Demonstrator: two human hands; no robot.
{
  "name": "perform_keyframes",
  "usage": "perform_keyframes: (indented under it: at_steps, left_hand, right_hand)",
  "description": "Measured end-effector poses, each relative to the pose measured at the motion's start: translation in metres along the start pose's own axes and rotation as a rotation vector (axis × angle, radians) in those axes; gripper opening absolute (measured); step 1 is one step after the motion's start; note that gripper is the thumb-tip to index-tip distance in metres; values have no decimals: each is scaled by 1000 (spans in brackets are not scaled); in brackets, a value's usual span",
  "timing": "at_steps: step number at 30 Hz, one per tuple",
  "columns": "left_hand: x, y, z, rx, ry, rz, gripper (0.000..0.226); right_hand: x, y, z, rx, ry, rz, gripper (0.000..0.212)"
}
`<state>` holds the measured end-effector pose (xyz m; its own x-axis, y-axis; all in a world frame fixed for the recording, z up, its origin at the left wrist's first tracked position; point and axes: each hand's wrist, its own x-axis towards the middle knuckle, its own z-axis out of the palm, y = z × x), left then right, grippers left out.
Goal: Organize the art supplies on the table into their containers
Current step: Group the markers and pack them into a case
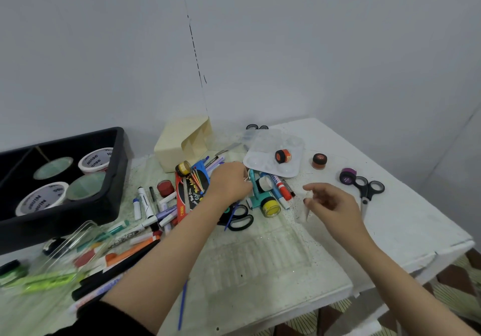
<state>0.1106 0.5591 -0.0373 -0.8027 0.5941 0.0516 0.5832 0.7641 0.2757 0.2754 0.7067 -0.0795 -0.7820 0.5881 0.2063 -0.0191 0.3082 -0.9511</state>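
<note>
My left hand [229, 182] reaches into the pile in the middle of the white table [406, 221]. Its curled fingertips pinch a small silvery item [246, 178] beside a teal plastic piece [256, 195]. My right hand [330, 203] hovers to the right, thumb and finger pinching a clear plastic piece [305, 210] that hangs down. Around them lie a yellow paint pot [270, 207], a red marker [283, 188], black scissors [242, 218], a black-and-red pen pack [192, 195] and a heap of markers [151, 213].
A black tray [114, 179] with white tubs [95, 160] stands at the left. A cream box [177, 148] and a white palette [270, 169] holding an orange pot [282, 156] are behind the pile. More pots [319, 161] and scissors [368, 192] lie right.
</note>
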Motion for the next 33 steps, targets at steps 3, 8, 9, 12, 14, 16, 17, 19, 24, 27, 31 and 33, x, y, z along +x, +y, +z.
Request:
perform_keyframes:
  at_steps: [3,8,9,12,14,16,17,19,24,27,31,33]
  left_hand:
    - [-3,-4,-13,-55,24,10,19]
    - [-12,-11,-24,-72,78,1,24]
    - [-14,-14,-23,-59,115,6,25]
    - [-24,-17,-21,-212,158,-1,24]
    - [-33,-13,-20,-391,147,-22,20]
    - [-45,-5,-21,-565,136,-56,17]
    - [-51,-1,-20,-641,119,-79,16]
    - [-64,9,-19,-785,40,-131,22]
    - [-97,29,4,-1091,-186,-155,36]
    - [-109,34,25,-1159,-220,-175,33]
    - [-114,33,39,-1185,-148,-207,31]
    - [-114,32,42,-1170,-108,-191,31]
  right_hand:
    - [-4,-8,-3,41,-151,47,25]
    - [-10,-18,-5,-80,-372,91,22]
    - [-11,-18,-5,-106,-401,100,21]
    - [-13,-19,-5,-200,-457,108,19]
    - [-13,-19,-6,-269,-480,85,20]
    - [-14,-18,-6,-350,-498,54,22]
    - [-14,-17,-6,-388,-502,34,22]
    - [-14,-15,-6,-446,-505,6,21]
    - [-15,-13,-6,-494,-536,-16,22]
    - [-15,-12,-6,-511,-548,-40,24]
    - [-16,-7,-9,-530,-565,-46,25]
    - [-16,-4,-11,-540,-575,-55,25]
